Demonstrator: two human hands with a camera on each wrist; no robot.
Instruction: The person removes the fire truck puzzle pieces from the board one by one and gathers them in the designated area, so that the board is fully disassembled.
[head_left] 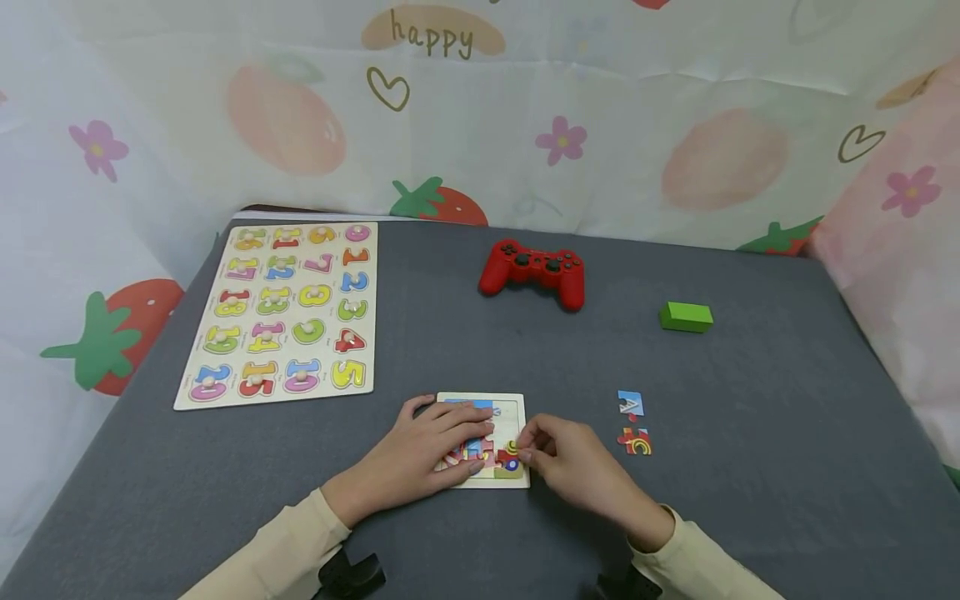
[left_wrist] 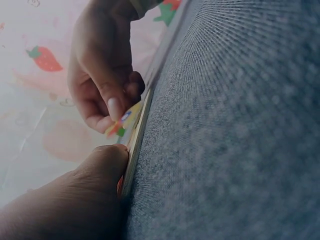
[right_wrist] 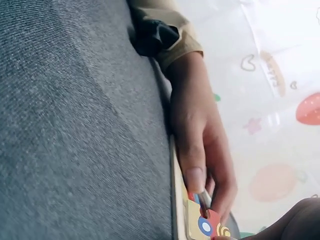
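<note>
A small jigsaw puzzle tray (head_left: 513, 407) with a pale frame lies near the front middle of the table. My left hand (head_left: 423, 457) rests on its left part, fingers spread over the pieces and hiding many of them. At the lower right of the tray, thumb and fingertips of my right hand (head_left: 577, 465) pinch a jigsaw piece (head_left: 509, 458) with a red, blue and yellow picture. In the left wrist view that piece (left_wrist: 125, 119) is tilted, partly above the tray's edge. The right wrist view shows the piece (right_wrist: 194, 220) below my fingertips.
Two loose jigsaw pieces, a blue one (head_left: 631, 403) and a rainbow one (head_left: 637, 443), lie right of my right hand. A number puzzle board (head_left: 296, 400) lies at the left. Farther back are a red game controller (head_left: 534, 271) and a green block (head_left: 686, 317).
</note>
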